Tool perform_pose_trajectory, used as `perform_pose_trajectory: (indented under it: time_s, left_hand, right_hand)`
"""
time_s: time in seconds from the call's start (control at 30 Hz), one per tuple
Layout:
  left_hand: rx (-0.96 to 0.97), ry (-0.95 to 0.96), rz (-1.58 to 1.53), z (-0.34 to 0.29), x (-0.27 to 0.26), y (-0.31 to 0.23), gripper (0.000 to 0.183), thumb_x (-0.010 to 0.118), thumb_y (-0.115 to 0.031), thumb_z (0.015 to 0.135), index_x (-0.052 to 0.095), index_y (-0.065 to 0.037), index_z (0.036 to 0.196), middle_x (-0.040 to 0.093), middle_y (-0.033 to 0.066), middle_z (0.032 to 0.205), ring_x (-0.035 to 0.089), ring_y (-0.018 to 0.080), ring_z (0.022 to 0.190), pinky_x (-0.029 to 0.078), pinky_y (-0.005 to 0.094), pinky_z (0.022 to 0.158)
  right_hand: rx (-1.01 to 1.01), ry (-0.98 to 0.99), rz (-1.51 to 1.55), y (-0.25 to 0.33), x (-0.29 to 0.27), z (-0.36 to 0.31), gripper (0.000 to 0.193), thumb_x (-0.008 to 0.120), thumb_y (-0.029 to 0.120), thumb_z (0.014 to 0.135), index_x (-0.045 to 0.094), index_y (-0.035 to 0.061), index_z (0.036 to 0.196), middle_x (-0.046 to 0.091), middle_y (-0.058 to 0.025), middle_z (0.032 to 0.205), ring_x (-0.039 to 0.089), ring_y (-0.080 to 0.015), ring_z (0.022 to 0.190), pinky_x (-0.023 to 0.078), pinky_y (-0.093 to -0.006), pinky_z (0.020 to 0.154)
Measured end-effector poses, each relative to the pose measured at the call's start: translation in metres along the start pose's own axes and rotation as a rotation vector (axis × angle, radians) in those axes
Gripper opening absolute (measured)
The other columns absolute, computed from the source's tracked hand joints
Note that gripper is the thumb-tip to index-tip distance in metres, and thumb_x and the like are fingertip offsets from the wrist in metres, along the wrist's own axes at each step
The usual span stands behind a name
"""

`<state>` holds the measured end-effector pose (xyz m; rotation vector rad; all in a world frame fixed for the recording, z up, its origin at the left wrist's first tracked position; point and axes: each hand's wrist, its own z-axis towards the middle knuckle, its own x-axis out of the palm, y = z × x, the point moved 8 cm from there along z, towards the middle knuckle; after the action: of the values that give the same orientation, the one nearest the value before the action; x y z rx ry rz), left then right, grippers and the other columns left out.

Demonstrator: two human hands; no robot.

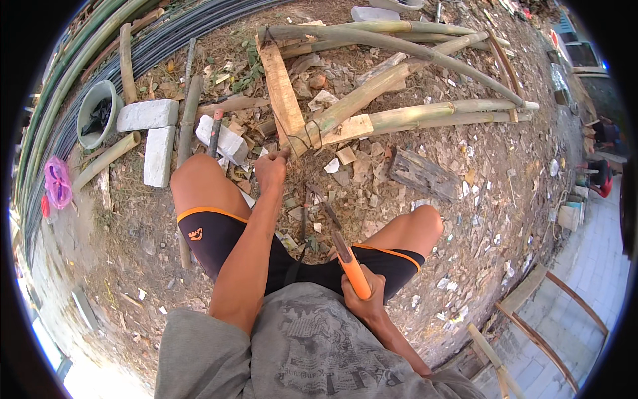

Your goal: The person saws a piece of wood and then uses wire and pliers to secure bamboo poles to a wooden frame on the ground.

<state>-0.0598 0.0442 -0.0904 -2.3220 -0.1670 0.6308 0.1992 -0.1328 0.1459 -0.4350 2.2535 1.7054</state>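
My left hand (271,171) is closed, fingertips pinched together at the near corner of a frame of bamboo poles (372,76) and wooden boards (280,86). What it pinches is too small to tell. Dark wire (312,136) wraps the joint beside it. Low by my right thigh, my right hand (367,292) grips an orange-handled tool (354,271). Its dark metal end points up and left, toward the ground between my knees; the exact kind of tool is unclear. The tool's end is apart from the frame.
White blocks (147,115) and a grey bucket (98,114) with dark contents sit at left. Near my left knee stands a dark rod (215,133) by another pale block. A weathered wood piece (424,174) lies at right. Long bars (149,54) and a pink plastic bag (58,183) are far left.
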Motion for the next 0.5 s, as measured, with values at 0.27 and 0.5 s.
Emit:
perform_pose_trajectory:
  time_s: [0.27, 0.5]
  left_hand:
    - [-0.002, 0.016, -0.063, 0.020, 0.009, 0.009, 0.034, 0.085, -0.030, 0.087, 0.082, 0.003, 0.088, 0.071, 0.0085, 0.073, 0.062, 0.0190, 0.067, 0.050, 0.0389, 0.069]
    - [0.012, 0.027, -0.071, 0.004, 0.018, -0.006, 0.033, 0.084, -0.033, 0.088, 0.082, -0.001, 0.084, 0.069, 0.0079, 0.068, 0.062, 0.0187, 0.066, 0.051, 0.0399, 0.072]
  right_hand:
    - [-0.092, -0.018, -0.025, -0.022, 0.034, 0.039, 0.009, 0.070, 0.002, 0.088, 0.071, -0.0025, 0.096, 0.065, -0.0111, 0.069, 0.065, -0.0170, 0.058, 0.050, -0.0320, 0.058]
    - [-0.027, -0.019, 0.032, -0.023, 0.035, 0.063, 0.009, 0.072, 0.004, 0.086, 0.069, -0.0018, 0.093, 0.065, -0.0095, 0.067, 0.066, -0.0153, 0.058, 0.051, -0.0322, 0.058]
